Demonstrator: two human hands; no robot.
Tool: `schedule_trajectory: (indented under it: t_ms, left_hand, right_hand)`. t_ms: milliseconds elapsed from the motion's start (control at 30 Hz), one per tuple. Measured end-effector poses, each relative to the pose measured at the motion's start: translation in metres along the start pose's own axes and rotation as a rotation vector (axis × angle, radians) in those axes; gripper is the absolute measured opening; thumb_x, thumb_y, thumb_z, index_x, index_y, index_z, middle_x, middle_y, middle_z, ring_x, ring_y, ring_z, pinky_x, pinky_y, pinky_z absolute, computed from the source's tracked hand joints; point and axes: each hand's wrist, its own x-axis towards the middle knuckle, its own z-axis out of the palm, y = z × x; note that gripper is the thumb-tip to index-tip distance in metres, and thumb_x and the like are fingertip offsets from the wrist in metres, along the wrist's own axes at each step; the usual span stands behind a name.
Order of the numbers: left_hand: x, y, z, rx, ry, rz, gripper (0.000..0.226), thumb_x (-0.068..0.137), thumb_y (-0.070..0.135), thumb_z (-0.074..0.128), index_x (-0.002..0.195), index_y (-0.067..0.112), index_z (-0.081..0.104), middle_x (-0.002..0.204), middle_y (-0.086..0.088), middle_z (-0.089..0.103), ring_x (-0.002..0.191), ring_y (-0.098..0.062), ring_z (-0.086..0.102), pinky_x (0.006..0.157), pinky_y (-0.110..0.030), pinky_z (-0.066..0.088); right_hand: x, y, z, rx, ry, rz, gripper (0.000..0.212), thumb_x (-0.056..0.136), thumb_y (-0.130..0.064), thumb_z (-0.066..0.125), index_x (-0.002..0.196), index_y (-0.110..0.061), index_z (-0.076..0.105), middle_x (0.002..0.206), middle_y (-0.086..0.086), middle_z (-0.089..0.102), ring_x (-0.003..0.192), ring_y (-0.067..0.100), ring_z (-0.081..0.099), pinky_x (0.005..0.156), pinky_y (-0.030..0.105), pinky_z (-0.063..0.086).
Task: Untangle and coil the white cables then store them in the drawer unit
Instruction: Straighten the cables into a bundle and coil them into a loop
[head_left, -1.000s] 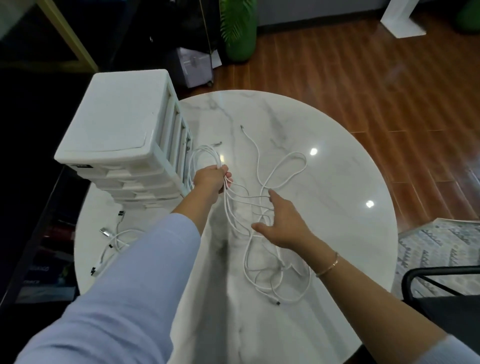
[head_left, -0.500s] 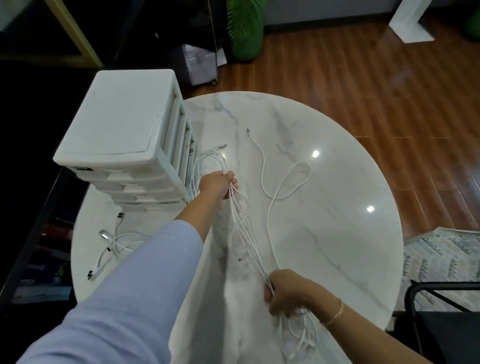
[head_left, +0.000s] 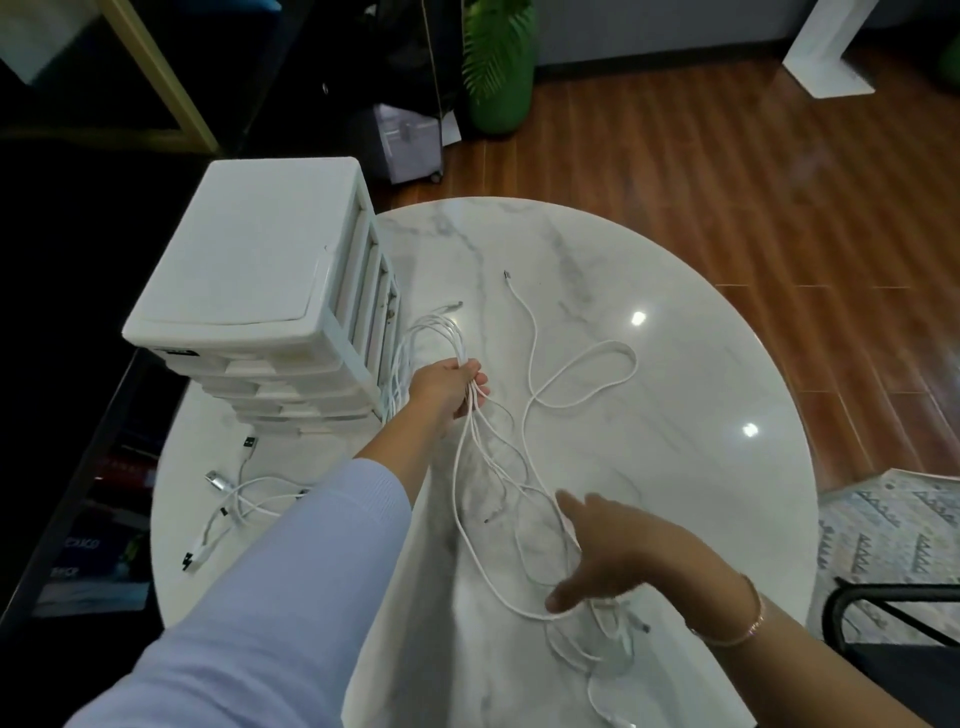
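I see my left hand (head_left: 451, 385) closed around a bunch of white cables (head_left: 488, 467), gripping them just right of the drawer unit (head_left: 249, 280). Several loops stick out of the fist toward 11 o'clock, and the rest of the strands hang down toward 5 o'clock.

My right hand (head_left: 618, 556) is spread, fingers straight and apart, thumb out at 7 o'clock. It hovers over the lower end of the cables, and a few strands pass under the fingers; I cannot tell whether it touches them. It grips nothing.

The cables are thin and white, still loosely tangled. One long strand runs away from the bunch across the counter (head_left: 701, 364), makes a wide loop at 1 o'clock from my left hand, and ends in a small plug near the counter's middle. More slack lies in loose curls below my right hand, near the counter's edge at 5 o'clock.

A second cable pile (head_left: 234, 499) lies at 8 o'clock, in front of the unit, with silver and black plugs showing.

The unit is white plastic, standing at the counter's 10 o'clock edge, its stacked drawers facing right.

I can read no writing on the cables or unit.
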Motion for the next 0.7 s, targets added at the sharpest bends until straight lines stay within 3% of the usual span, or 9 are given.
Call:
schedule_trajectory:
  t_ms: [67, 133, 200, 267, 333, 433, 500, 567, 700]
  left_hand:
    - [0.0, 0.001, 0.0, 0.0, -0.024, -0.011, 0.016, 0.095, 0.012, 0.055, 0.108, 0.005, 0.06, 0.071, -0.003, 0.061, 0.052, -0.009, 0.058, 0.045, -0.017, 0.049]
    - [-0.002, 0.003, 0.0, 0.005, -0.069, -0.024, 0.009, 0.096, 0.012, 0.053, 0.101, 0.007, 0.058, 0.072, -0.004, 0.06, 0.051, -0.008, 0.058, 0.047, -0.017, 0.05]
    - [-0.005, 0.003, -0.001, 0.043, -0.121, -0.055, 0.009, 0.096, 0.013, 0.052, 0.093, 0.008, 0.058, 0.072, -0.004, 0.06, 0.051, -0.008, 0.058, 0.049, -0.017, 0.05]
    - [-0.005, 0.002, -0.003, 0.104, -0.138, -0.069, 0.015, 0.096, 0.016, 0.053, 0.084, 0.012, 0.06, 0.068, -0.003, 0.056, 0.046, -0.006, 0.053, 0.049, -0.016, 0.045]
    - [-0.001, 0.003, -0.005, 0.169, -0.129, -0.061, 0.021, 0.096, 0.02, 0.053, 0.077, 0.016, 0.062, 0.063, 0.0, 0.049, 0.046, -0.007, 0.044, 0.051, -0.017, 0.038]
    - [0.004, 0.0, -0.007, 0.129, -0.14, -0.058, 0.021, 0.093, 0.011, 0.053, 0.074, 0.014, 0.06, 0.063, 0.0, 0.058, 0.048, -0.009, 0.046, 0.043, -0.017, 0.036]
    - [0.004, -0.001, -0.007, 0.052, -0.167, -0.072, 0.019, 0.094, 0.009, 0.051, 0.076, 0.011, 0.059, 0.067, 0.0, 0.064, 0.051, -0.011, 0.048, 0.038, -0.016, 0.037]
    - [0.004, 0.001, -0.006, 0.028, -0.197, -0.095, 0.02, 0.097, 0.017, 0.05, 0.08, 0.011, 0.059, 0.077, 0.001, 0.065, 0.055, -0.011, 0.051, 0.042, -0.019, 0.041]
    - [0.008, 0.003, -0.003, 0.019, -0.218, -0.139, 0.02, 0.1, 0.02, 0.044, 0.09, 0.012, 0.059, 0.088, -0.001, 0.065, 0.045, -0.005, 0.055, 0.049, -0.019, 0.045]
  right_hand:
    - [0.006, -0.011, -0.023, -0.015, 0.168, -0.037, 0.097, 0.075, -0.055, 0.069, 0.148, -0.014, 0.02, 0.148, 0.01, 0.035, 0.132, 0.027, 0.039, 0.105, 0.035, 0.036]
    - [0.03, -0.019, -0.048, 0.171, 0.301, -0.062, 0.081, 0.083, -0.053, 0.061, 0.145, -0.009, 0.03, 0.147, 0.01, 0.039, 0.133, 0.025, 0.038, 0.106, 0.032, 0.032]
    - [0.062, -0.026, -0.064, 0.348, 0.459, -0.059, 0.061, 0.09, -0.05, 0.051, 0.131, -0.004, 0.048, 0.121, 0.011, 0.057, 0.113, 0.022, 0.051, 0.091, 0.031, 0.039]
    - [0.091, -0.035, -0.069, 0.505, 0.538, -0.076, 0.042, 0.094, -0.045, 0.046, 0.091, -0.004, 0.057, 0.082, 0.004, 0.053, 0.081, 0.019, 0.05, 0.065, 0.026, 0.037]
    - [0.114, -0.044, -0.067, 0.753, 0.49, -0.093, 0.04, 0.094, -0.039, 0.049, 0.081, -0.002, 0.058, 0.076, 0.006, 0.057, 0.069, 0.017, 0.055, 0.061, 0.026, 0.042]
    - [0.126, -0.052, -0.061, 1.203, 0.343, -0.063, 0.03, 0.092, -0.032, 0.056, 0.08, -0.005, 0.062, 0.083, 0.013, 0.068, 0.059, 0.017, 0.062, 0.061, 0.028, 0.051]
    - [0.124, -0.051, -0.058, 1.327, 0.24, -0.084, 0.023, 0.095, -0.023, 0.053, 0.084, -0.005, 0.061, 0.072, 0.011, 0.062, 0.056, 0.019, 0.058, 0.057, 0.029, 0.049]
    - [0.123, -0.052, -0.057, 1.428, 0.155, -0.119, 0.019, 0.098, -0.015, 0.047, 0.085, -0.006, 0.058, 0.064, 0.007, 0.052, 0.051, 0.017, 0.051, 0.053, 0.031, 0.048]
    - [0.125, -0.058, -0.052, 1.455, 0.204, -0.065, 0.022, 0.098, -0.009, 0.042, 0.08, -0.007, 0.055, 0.062, 0.005, 0.042, 0.046, 0.014, 0.04, 0.045, 0.029, 0.047]
